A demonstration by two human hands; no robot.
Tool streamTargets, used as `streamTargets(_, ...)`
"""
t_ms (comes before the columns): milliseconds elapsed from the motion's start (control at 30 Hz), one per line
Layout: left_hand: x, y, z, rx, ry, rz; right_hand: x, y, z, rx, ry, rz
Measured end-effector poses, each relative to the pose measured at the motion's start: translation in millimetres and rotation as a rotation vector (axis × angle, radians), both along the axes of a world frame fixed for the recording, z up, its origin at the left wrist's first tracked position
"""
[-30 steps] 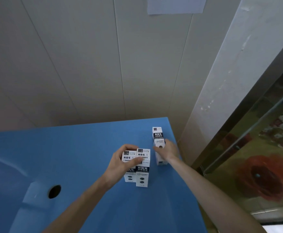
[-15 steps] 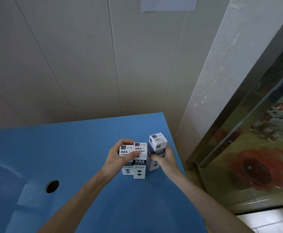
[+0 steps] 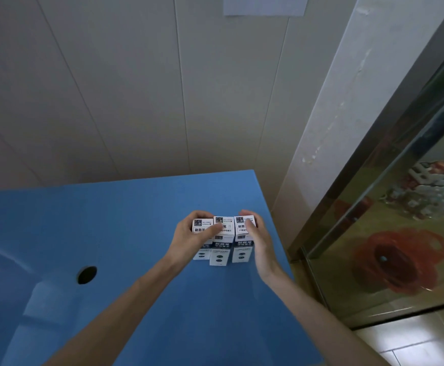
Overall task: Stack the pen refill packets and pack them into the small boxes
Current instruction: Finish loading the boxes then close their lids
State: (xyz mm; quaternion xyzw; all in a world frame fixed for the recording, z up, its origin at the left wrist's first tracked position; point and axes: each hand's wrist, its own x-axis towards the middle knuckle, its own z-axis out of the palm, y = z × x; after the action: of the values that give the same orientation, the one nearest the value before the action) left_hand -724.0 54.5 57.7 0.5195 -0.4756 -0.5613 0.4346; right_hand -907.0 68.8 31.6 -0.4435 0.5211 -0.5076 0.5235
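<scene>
Standing upright between both grips, three boxes (image 3: 222,240) touch: left hand (image 3: 189,240) clasps two, right hand (image 3: 259,237) clasps the third.

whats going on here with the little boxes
A person is gathering three small white boxes upright in a row on a blue table. The left hand holds the left box, its thumb lying across the front onto the middle one. The right hand presses the right box in from the other side, with its fingers over the top. The boxes stand side by side and look to be touching, with the middle one set slightly forward. No loose refill packets are in view.
</scene>
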Motion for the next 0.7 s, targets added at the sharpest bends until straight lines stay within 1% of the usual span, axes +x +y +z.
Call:
streamTargets(133, -6, 2, -2, 0.016, 0.013, 0.018, 9, 2, 1, 0.049, 0.018, -0.085)
streamTargets(267, -4, 1, 0, 0.060, 0.050, 0.019, 8, 0, 11, 0.094, 0.045, -0.067)
streamTargets(367, -5, 3, -3, 0.079, 0.051, 0.067, 12, 1, 16, 0.096, 0.044, -0.043)
streamTargets(533, -8, 1, -5, 0.049, -0.040, 0.063, 17, 4, 19, 0.188, 0.004, -0.084)
streamTargets(700, -9, -2, -1, 0.099, 0.011, 0.066, 18, 1, 28, 0.226, 0.016, -0.096)
